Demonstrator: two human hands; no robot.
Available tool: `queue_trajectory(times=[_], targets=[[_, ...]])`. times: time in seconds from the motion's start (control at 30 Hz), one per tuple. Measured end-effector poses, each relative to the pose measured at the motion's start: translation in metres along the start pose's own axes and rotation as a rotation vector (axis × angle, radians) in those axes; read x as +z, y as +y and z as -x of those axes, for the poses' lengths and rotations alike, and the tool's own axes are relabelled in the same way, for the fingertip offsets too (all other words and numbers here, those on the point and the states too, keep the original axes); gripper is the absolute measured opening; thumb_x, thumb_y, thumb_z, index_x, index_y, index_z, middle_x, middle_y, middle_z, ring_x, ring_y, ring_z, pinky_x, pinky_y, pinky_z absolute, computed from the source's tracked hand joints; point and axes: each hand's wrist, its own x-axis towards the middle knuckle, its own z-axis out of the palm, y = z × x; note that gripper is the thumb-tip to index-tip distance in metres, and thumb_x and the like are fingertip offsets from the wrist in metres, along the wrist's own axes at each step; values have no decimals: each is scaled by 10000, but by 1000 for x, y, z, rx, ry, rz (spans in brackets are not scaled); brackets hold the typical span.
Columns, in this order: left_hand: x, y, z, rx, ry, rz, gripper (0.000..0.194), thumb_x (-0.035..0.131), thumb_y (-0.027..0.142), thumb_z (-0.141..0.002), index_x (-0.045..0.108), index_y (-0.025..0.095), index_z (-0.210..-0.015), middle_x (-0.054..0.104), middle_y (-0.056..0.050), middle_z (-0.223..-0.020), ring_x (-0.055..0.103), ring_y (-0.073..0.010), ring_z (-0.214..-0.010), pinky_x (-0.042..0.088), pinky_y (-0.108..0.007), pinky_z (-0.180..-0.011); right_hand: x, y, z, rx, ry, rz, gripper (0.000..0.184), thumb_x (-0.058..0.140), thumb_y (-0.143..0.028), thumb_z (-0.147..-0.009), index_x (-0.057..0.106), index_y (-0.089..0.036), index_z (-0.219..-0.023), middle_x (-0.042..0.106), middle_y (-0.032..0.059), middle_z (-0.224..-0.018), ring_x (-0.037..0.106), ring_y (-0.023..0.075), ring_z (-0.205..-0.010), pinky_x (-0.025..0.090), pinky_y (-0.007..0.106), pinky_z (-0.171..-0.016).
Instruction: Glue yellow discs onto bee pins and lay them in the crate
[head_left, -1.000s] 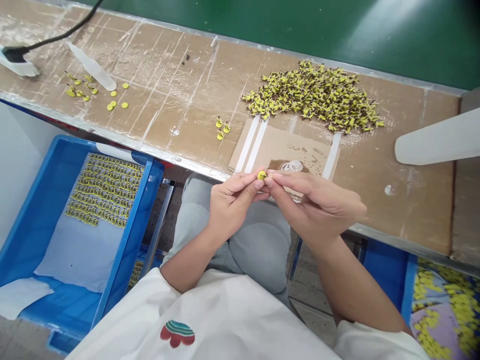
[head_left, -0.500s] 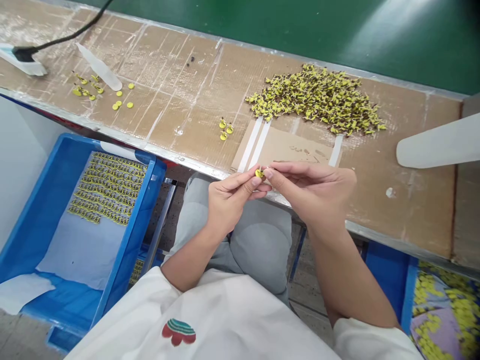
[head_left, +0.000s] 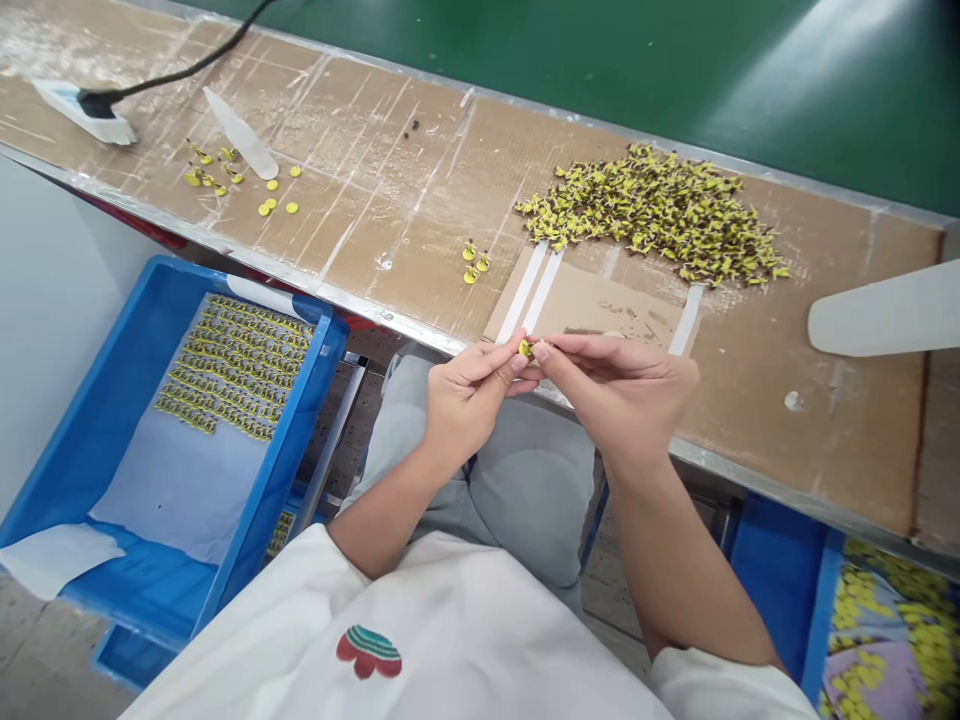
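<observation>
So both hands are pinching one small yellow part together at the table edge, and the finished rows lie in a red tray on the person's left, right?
Not quite. The head view shows the tray on the person's left is blue, not red. The rest holds: the left hand and right hand pinch one small yellow part together at the table edge, and the rows lie in that tray.

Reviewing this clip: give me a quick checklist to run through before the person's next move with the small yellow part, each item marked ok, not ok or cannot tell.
1. Yellow part pinched between both hands' fingertips: ok.
2. Left hand and right hand unobstructed, above the table edge: ok.
3. Loose pile of yellow parts on the table, away from its edge: ok.
4. Blue tray at the left holds parts in rows, with bare space left: ok.
5. Part's condition or orientation: cannot tell, too small.
</observation>
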Motion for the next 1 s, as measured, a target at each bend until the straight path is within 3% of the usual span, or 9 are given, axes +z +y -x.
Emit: queue_trajectory(times=[0.2, 0.33, 0.47, 0.57, 0.67, 0.73, 0.87, 1.0], targets=[[-10, -6, -15, -207, 79, 247, 289, 843, 273, -754, 809, 209, -1034, 799, -51, -1010, 756, -138, -842, 613, -292, -876, 20, 21, -5, 26, 6, -10, 194, 853, -303, -759, 797, -205, -916, 797, 35, -912, 774, 206, -812, 679, 342, -783], [-17, -4, -22, -221, 150, 346, 237, 791, 192, -804, 798, 173, -1040, 794, -56, -1039, 753, -122, -889, 561, -283, -964, 35, 32, -12, 14, -18, 54, 246, 841, -334, -767, 784, -200, -964, 793, 40, -910, 771, 200, -826, 664, 352, -829], [-23, 5, -22, -229, 156, 407, 179, 720, 183, -876, 781, 133, -1037, 786, -78, -1062, 752, -129, -936, 545, -266, -980, 48, 29, -19, 57, -45, 13, 276, 864, -380, -728, 767, -192, -906, 785, 46, -853, 765, 204, -782, 663, 341, -756], [-27, 13, -24, -296, 172, 473, 230, 614, 256, -962, 761, 99, -1044, 776, -129, -1090, 742, -179, -1051, 529, -299, -1031, 55, 34, -28, -10, -1, 22, 262, 847, -401, -741, 758, -193, -874, 782, 46, -828, 760, 205, -758, 652, 337, -721], [-35, 18, -28, -372, 185, 563, 347, 506, 302, -1008, 748, 53, -1015, 768, -175, -1083, 719, -227, -1129, 532, -318, -1042, 56, 51, -43, -162, 59, 245, 253, 764, -421, -823, 760, -195, -937, 789, 60, -906, 762, 217, -835, 632, 372, -819], [-42, 19, -29, -396, 183, 615, 362, 485, 290, -1000, 742, 34, -994, 766, -187, -1070, 711, -245, -1145, 541, -321, -1034, 55, 65, -55, -252, 28, 489, 248, 689, -417, -882, 768, -202, -977, 790, 66, -960, 756, 217, -884, 604, 373, -870], [-52, 21, -28, -404, 194, 665, 337, 498, 273, -966, 736, 34, -969, 764, -193, -1056, 689, -261, -1187, 540, -336, -1042, 58, 85, -71, -343, -71, 844, 267, 594, -392, -939, 781, -209, -997, 782, 59, -882, 734, 213, -846, 545, 329, -793], [-57, 20, -26, -409, 200, 660, 292, 514, 242, -939, 738, 57, -918, 769, -169, -1009, 709, -239, -1138, 543, -325, -1034, 62, 94, -73, -362, -83, 967, 300, 558, -405, -955, 775, -214, -1033, 770, 70, -852, 716, 221, -846, 491, 315, -741]])
